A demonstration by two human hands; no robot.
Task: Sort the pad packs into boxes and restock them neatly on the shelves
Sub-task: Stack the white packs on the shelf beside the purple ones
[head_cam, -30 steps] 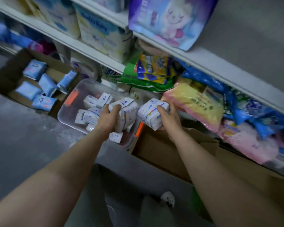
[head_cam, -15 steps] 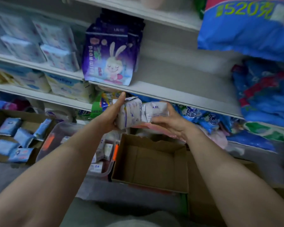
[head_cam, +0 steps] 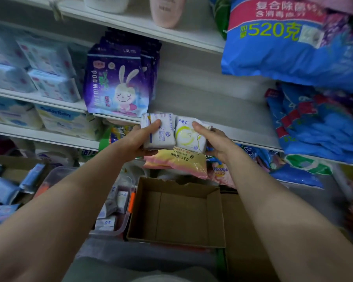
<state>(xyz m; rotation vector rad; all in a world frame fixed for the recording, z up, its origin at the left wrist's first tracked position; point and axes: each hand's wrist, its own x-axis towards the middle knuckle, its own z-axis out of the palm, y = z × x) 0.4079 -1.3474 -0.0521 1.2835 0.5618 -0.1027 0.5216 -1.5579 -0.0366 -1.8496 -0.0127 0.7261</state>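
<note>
Pad packs, 2 of them, are held side by side at the front edge of a white shelf (head_cam: 202, 94), roughly at its lip and not yet resting on it as far as can be told. The left hand (head_cam: 138, 139) has its grip closed around the left pad pack (head_cam: 158, 132), thumb laid across the front and fingers curled underneath. The right hand (head_cam: 214, 142) grips the right pad pack (head_cam: 189, 135), which is marked ABC with a yellow-green ring, its thumb on top. The 2 packs touch each other. Just to their left on the same shelf stands a purple bunny pack (head_cam: 116, 82), leaving a bare stretch of shelf behind the hands. Below, an open cardboard box (head_cam: 177, 212) sits empty, and beside it a clear plastic bin (head_cam: 114, 212) holds more small white packs. A second box (head_cam: 10, 169) to the far left holds blue packs. The step in hand looks like restocking: placing this pair on the shelf. The next move likely calls for pushing both packs forward onto the bare shelf beside the purple pack, keeping them upright and aligned, then letting go.
</note>
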